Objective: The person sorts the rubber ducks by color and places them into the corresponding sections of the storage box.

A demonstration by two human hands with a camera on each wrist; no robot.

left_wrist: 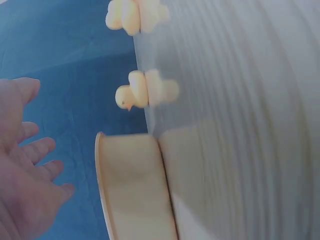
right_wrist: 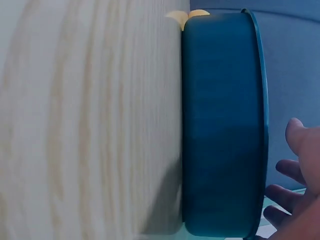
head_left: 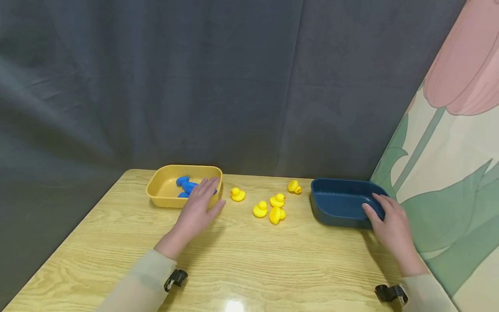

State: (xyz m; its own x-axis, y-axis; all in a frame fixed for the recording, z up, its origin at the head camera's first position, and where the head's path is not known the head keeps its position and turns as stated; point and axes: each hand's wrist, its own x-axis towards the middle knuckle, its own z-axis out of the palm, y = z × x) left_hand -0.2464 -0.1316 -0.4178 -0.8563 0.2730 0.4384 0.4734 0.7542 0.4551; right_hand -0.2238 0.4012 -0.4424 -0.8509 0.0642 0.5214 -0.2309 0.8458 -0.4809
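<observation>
My left hand (head_left: 196, 209) hovers over the front right part of a yellow bin (head_left: 163, 202), its fingers loosely extended and holding nothing. Blue toys (head_left: 189, 186) lie inside that bin, partly hidden behind the hand. In the left wrist view the palm (left_wrist: 30, 195) is above the rim of the bin (left_wrist: 132, 185). At the right, my right hand (head_left: 393, 223) is over the near right corner of a dark blue bin (head_left: 335, 220), fingers spread and bent a little. No object shows in the dark blue bin. The right wrist view has the fingers (right_wrist: 285, 197) beside its rim.
Between the bins, several yellow rubber ducks are scattered on the wooden table (head_left: 249, 255), one duck (head_left: 237, 194) close to the yellow bin and another duck (head_left: 294, 186) farther back. A dark curtain (head_left: 234, 86) hangs behind the table; a flower-patterned wall (head_left: 448, 195) borders the right side.
</observation>
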